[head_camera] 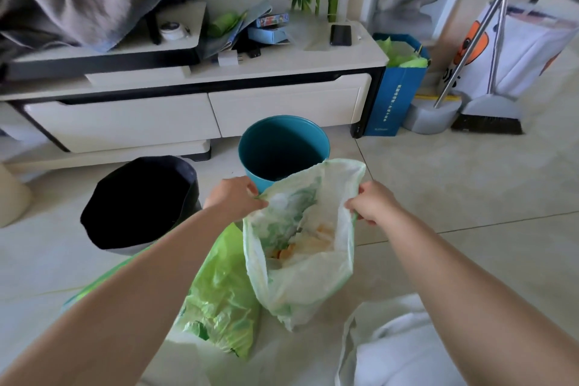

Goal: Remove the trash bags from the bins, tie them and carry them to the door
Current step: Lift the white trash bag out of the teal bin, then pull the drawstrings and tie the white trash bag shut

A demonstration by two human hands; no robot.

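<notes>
Fingers [255, 194] of both hands pinch trash bag [300, 260] rim, opposite sides.

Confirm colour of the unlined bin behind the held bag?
Teal bin, inside and out, clearest in the head view.

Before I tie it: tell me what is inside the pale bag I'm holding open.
The pale bag holds crumpled whitish paper or plastic and some orange-yellow scraps. Anything deeper is covered by that top layer and the bag's folds.

soft daylight, edges warped, perhaps blurred.
</notes>
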